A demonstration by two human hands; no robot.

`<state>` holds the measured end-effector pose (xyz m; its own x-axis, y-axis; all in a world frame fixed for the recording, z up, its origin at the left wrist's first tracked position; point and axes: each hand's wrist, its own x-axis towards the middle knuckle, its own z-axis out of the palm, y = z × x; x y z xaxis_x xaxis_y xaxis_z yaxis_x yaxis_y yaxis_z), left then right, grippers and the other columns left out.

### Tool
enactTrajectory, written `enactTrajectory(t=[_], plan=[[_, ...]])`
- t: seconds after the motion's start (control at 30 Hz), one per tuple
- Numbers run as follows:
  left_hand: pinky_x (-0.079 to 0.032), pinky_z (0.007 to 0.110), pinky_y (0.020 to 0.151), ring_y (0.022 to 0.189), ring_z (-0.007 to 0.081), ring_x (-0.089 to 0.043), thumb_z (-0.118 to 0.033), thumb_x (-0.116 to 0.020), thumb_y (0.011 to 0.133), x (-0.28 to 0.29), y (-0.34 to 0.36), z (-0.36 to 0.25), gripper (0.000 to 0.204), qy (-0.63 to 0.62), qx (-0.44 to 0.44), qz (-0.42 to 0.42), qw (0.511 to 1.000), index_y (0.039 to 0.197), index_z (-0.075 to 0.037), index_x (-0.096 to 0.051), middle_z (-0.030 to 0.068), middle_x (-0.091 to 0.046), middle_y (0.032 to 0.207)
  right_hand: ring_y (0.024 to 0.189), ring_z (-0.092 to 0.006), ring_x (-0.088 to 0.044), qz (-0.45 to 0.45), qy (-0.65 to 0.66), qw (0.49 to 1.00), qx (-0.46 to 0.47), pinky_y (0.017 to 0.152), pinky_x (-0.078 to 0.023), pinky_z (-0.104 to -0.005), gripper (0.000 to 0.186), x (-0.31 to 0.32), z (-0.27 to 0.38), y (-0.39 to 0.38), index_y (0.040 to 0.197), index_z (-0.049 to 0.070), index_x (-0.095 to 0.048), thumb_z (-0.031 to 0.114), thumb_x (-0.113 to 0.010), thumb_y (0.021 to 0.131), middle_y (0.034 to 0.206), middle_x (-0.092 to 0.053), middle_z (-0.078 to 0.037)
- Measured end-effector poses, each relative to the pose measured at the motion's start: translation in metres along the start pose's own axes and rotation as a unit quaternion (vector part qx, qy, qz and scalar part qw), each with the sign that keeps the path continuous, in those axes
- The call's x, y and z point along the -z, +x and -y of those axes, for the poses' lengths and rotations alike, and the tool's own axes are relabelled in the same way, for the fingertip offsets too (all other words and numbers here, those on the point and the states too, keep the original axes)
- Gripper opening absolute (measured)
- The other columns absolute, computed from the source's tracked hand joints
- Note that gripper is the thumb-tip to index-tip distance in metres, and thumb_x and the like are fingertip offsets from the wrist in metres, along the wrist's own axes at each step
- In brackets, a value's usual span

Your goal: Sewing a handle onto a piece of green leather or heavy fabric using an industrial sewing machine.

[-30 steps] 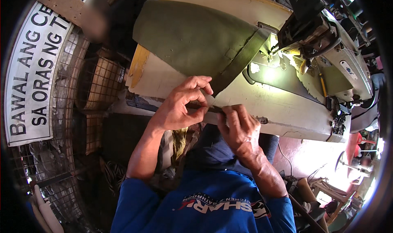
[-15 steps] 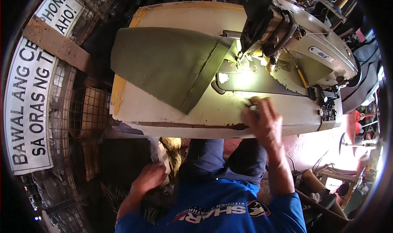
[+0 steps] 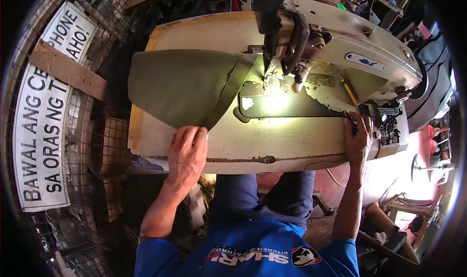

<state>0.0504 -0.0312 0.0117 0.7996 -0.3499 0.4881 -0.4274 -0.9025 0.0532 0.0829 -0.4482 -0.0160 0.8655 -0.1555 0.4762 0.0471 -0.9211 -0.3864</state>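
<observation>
My left hand (image 3: 187, 150) has its fingers curled on the lower corner of an olive-green fabric piece (image 3: 175, 82), which lies on the cream table with a stitched band along its right side. The band runs up to the lit needle area of a sewing machine (image 3: 369, 58). My right hand (image 3: 357, 136) is at the right of the table, closed around a small dark tool (image 3: 351, 121), possibly thread snips, below a yellow-handled tool (image 3: 349, 92) lying on the machine bed.
The worn table edge (image 3: 233, 164) runs above my legs. Wire mesh (image 3: 109, 145) with a white sign (image 3: 41, 155) and a wooden board (image 3: 68, 67) stands at the left. Spools sit at the upper right; a wooden stool (image 3: 408, 206) stands at the lower right.
My hands were together at the fabric's tip, then apart. Now my left hand has risen to the fabric's corner and my right hand has moved rightward along the table. The view has shifted.
</observation>
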Motion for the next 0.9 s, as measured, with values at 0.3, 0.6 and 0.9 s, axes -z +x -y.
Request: enactTrajectory(t=[0.3, 0.6, 0.9], plan=[[-0.049, 0.046, 0.088, 0.102, 0.0390, -0.060, -0.011, -0.058, 0.088, 0.039, 0.194, 0.109, 0.026, 0.248, -0.200, -0.046, 0.947, 0.113, -0.003, -0.063, 0.0198, -0.063, 0.109, 0.094, -0.0303, -0.058, -0.006, 0.023, 1.000, -0.001, 0.082, -0.048, -0.0406, 0.020, -0.002, 0.002, 0.003, 0.103, 0.004, -0.067, 0.011, -0.069, 0.084, 0.098, -0.061, -0.012], [-0.044, 0.051, 0.083, 0.097, 0.0410, -0.055, -0.009, -0.051, 0.085, -0.027, 0.242, 0.032, 0.032, -0.015, -0.109, -0.250, 0.962, 0.117, -0.003, -0.056, 0.0220, -0.059, 0.104, 0.089, -0.0231, -0.059, 0.001, 0.007, 1.000, 0.022, 0.079, -0.048, -0.0354, 0.021, -0.007, -0.013, -0.004, 0.109, 0.006, -0.066, 0.012, -0.066, 0.089, 0.099, -0.061, -0.009], [-0.042, 0.053, 0.103, 0.125, 0.0398, -0.048, -0.006, -0.071, 0.076, -0.009, -0.091, -0.080, 0.034, -0.221, 0.123, -0.045, 0.966, 0.108, -0.001, -0.064, 0.0168, -0.052, 0.126, 0.093, -0.0273, -0.062, 0.000, -0.035, 0.998, 0.047, 0.084, -0.049, -0.0387, 0.028, -0.013, -0.088, 0.012, 0.115, 0.003, -0.068, 0.021, -0.063, 0.095, 0.108, -0.067, -0.014]])
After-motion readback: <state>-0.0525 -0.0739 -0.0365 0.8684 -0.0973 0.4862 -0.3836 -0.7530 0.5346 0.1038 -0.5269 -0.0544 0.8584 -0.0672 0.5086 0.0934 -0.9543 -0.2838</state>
